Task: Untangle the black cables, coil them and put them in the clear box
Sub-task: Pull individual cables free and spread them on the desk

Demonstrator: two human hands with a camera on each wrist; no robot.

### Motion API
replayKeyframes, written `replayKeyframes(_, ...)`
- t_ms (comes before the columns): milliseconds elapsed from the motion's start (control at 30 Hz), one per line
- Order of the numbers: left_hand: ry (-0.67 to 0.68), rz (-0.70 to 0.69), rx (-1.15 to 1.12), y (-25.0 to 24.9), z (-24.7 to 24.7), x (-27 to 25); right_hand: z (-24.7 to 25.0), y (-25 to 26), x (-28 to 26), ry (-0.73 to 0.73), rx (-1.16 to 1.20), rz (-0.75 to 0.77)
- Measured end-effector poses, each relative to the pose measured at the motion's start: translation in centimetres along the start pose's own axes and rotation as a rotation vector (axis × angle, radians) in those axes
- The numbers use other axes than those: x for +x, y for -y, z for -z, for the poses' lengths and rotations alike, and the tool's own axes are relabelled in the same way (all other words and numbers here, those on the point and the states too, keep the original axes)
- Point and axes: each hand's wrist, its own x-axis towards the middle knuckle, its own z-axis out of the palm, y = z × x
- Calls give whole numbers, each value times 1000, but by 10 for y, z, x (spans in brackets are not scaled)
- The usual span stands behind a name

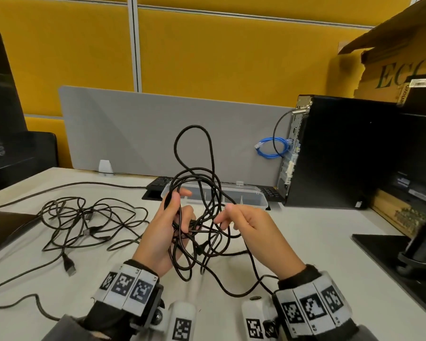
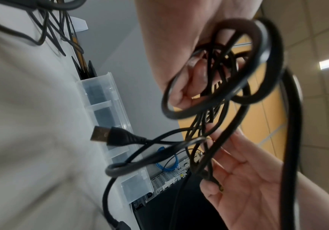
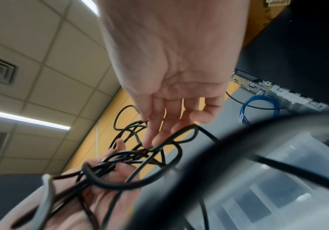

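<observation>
Early going: the left hand [image 1: 163,226] grips a tangled black cable bundle [image 1: 199,210] above the table's [image 1: 312,242] middle, right hand [image 1: 250,228] fingers pinching one strand; the clear box [image 1: 253,196] at the far edge holds no cables, and another tangle [image 1: 84,221] waits left.

The black cables [image 1: 208,183] look rubbery with a slight sheen. The clear box [image 1: 253,201] is smooth translucent plastic. A USB plug [image 2: 100,135] has a metal tip. The counter [image 1: 305,237] is matt off-white.
</observation>
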Motion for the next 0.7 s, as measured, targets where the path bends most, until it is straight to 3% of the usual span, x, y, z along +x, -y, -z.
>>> replayKeyframes(167,42,-28,-55,1,2,0,-1,3,-3,46,-68,32)
replayKeyframes(467,6,-85,-49,4,1,4,-6,12,-7,-186,-116,77)
replayKeyframes(567,46,-101,-96,2,-1,2,-7,11,-6,-117,-198,51)
replayKeyframes(700,215,-72,-111,4,-1,1,-6,12,-5,23,-126,-69)
